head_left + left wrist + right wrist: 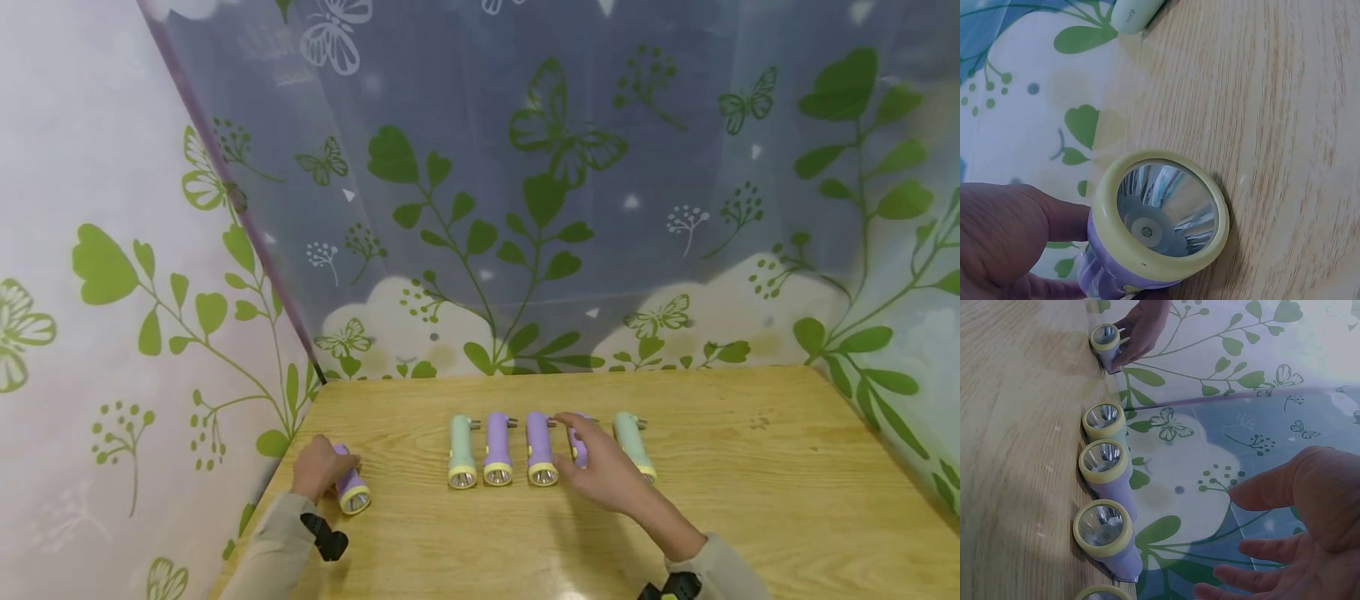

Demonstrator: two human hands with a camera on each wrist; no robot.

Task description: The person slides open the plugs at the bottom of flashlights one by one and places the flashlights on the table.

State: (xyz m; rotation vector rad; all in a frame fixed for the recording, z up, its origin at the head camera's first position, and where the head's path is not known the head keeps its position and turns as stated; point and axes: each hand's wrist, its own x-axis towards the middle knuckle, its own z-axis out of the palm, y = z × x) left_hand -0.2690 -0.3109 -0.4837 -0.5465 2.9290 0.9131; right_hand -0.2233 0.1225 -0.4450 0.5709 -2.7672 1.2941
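Note:
At the table's left side, my left hand grips a purple flashlight with a yellow rim. In the left wrist view its lens faces the camera, thumb and fingers about the body. My right hand hovers over the row's right part, fingers apart and holding nothing. From left to right the row has a mint-green flashlight, a purple flashlight, another purple flashlight, a third purple one partly hidden by the right hand, and a second mint-green flashlight. Metal prongs show at their far ends.
The flashlights lie on a light wooden table. Printed curtains with leaves and butterflies stand behind it and along its left side. Each wrist wears a black strap, such as the left strap.

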